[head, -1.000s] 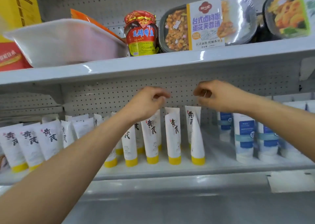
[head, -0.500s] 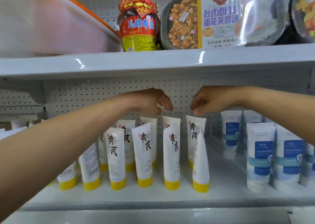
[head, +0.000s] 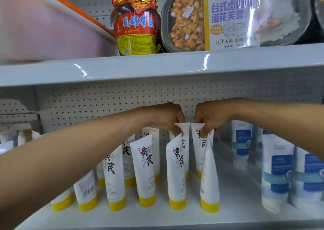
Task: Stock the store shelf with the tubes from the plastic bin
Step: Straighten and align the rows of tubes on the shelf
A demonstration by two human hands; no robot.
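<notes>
**Many tubes are up, two are being set straight**

Below the red jar (head: 135, 21), the lower shelf (head: 236, 205) holds many white tubes with yellow caps (head: 147, 168). They stand cap down, some in front and some behind. This part of the job looks mostly done.

Both hands are below the jar and a little to its right. The left hand (head: 163, 119) pinches the flat top of a tube where two stand one behind the other. It is not clear which of the two it holds. The right hand (head: 210, 119) pinches the top of a sideways tube (head: 209, 173), whose label does not face the front. It likely needs a turn to match the others.

The plastic bin (head: 43, 28) sits just left of the jar, on the same upper board. Its inside is hidden, so nobody can tell how many tubes are left in it. Far below and to the right of the jar stand blue-labelled tubes (head: 277, 177). Bare shelf shows between them and the yellow-capped ones, so more tubes could fit.
</notes>
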